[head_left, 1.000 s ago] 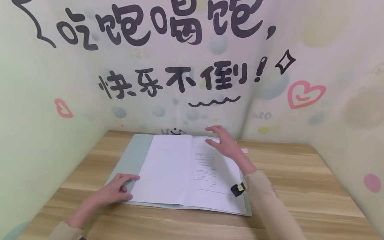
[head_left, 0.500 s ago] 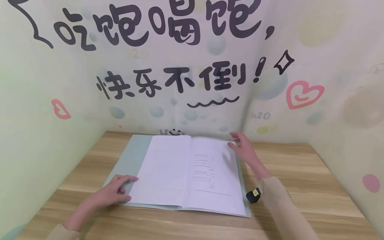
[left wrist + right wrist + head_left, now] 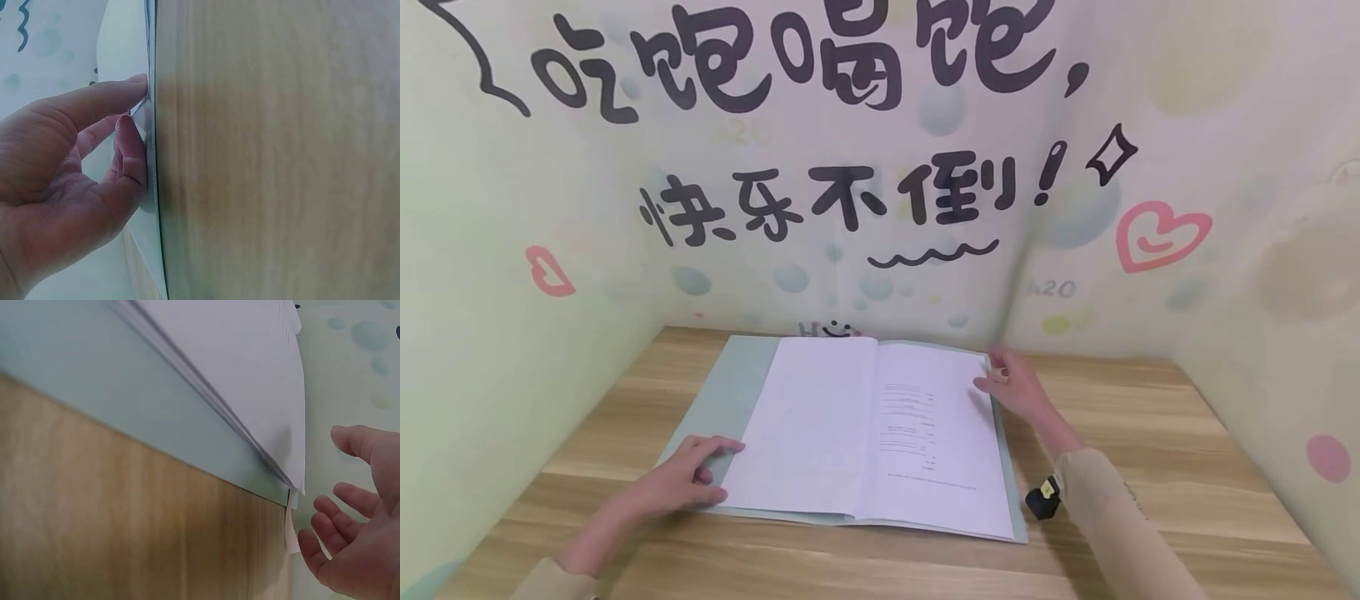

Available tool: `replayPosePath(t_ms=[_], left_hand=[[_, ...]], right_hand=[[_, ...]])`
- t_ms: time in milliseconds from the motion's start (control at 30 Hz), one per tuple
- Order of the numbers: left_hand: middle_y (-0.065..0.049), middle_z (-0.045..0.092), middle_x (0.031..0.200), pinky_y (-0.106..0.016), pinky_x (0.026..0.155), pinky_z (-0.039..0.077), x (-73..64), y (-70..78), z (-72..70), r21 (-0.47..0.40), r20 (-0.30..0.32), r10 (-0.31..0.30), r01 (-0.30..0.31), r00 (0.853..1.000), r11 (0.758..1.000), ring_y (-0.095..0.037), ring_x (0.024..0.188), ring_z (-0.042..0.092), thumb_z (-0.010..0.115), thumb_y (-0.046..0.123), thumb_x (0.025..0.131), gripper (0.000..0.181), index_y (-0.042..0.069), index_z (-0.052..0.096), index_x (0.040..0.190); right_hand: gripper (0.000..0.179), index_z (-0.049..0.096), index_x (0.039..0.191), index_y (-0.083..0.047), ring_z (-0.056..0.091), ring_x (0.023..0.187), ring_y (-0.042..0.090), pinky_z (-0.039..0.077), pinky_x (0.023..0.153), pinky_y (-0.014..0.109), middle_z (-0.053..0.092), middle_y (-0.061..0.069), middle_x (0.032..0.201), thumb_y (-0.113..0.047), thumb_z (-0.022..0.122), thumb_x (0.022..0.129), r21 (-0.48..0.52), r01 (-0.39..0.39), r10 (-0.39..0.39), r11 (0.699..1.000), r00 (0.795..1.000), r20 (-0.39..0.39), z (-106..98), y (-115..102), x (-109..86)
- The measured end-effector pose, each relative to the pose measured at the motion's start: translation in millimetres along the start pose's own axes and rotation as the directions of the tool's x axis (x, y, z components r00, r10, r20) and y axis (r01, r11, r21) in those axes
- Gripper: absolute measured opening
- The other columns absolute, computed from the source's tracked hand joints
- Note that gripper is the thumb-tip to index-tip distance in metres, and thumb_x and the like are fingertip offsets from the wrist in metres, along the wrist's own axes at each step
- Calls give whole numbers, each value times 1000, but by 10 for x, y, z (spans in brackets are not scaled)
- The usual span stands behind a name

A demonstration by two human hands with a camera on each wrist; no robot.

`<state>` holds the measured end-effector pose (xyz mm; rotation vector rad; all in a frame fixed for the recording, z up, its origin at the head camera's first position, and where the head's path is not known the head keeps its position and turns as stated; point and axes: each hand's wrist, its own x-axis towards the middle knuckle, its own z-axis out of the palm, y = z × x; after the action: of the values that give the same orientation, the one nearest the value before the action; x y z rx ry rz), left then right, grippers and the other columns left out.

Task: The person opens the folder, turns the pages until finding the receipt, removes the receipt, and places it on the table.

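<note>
An open document with white pages point(image 3: 820, 417) in a pale blue-green cover point(image 3: 733, 392) lies on the wooden table. Printed lines show on its right page point(image 3: 947, 450); the left page looks blank. My left hand point(image 3: 681, 477) rests at the lower left, its fingertips on the page's left edge and the cover. In the left wrist view, that hand's fingers point(image 3: 130, 140) are bent loosely over the sheet. My right hand point(image 3: 1015, 387) is at the upper right corner. In the right wrist view, its loosely bent fingers point(image 3: 340, 519) stand beside the page corner, holding nothing.
A small pale pink tab point(image 3: 291, 531) sticks out under the document's upper right corner. The wooden table point(image 3: 1120, 450) extends around the document. Behind it rises a wall point(image 3: 760, 292) with black lettering, and side walls stand left and right. A black wrist device point(image 3: 1042, 500) hangs at my right sleeve.
My right hand has moved right from over the right page to its upper right corner, dropping lower. My left hand stays in place. The document lies as before.
</note>
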<state>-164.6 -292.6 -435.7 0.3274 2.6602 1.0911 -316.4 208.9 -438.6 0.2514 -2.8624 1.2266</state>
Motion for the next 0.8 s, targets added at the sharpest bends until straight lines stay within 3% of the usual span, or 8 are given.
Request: replayPosePath(t_ms=[200, 433, 800], left_hand=[[-23, 38, 118, -20, 70, 38, 1, 14, -9, 10, 6, 3, -3, 1000, 1000, -18, 86, 43, 79, 11, 78, 63, 8, 52, 135], [-23, 38, 117, -20, 70, 38, 11, 32, -19, 5, 8, 7, -7, 1000, 1000, -19, 86, 43, 79, 11, 78, 62, 8, 52, 134], [-23, 39, 119, -20, 71, 39, -5, 24, -18, 11, 8, 7, -7, 1000, 1000, -17, 86, 44, 79, 12, 78, 62, 7, 53, 134]], right_hand=[[67, 47, 137, 9, 52, 123, 46, 44, 103, 56, 54, 31, 132, -27, 73, 88, -108, -30, 35, 994, 998, 45, 18, 26, -32], [74, 43, 144, 1, 43, 132, 44, 38, 108, 59, 48, 26, 142, -37, 72, 88, -120, -121, 134, 985, 985, 107, 17, 66, -76], [75, 40, 147, 0, 45, 131, 44, 40, 106, 58, 48, 27, 143, -35, 72, 89, -128, -120, 134, 985, 985, 108, 30, 37, -81]])
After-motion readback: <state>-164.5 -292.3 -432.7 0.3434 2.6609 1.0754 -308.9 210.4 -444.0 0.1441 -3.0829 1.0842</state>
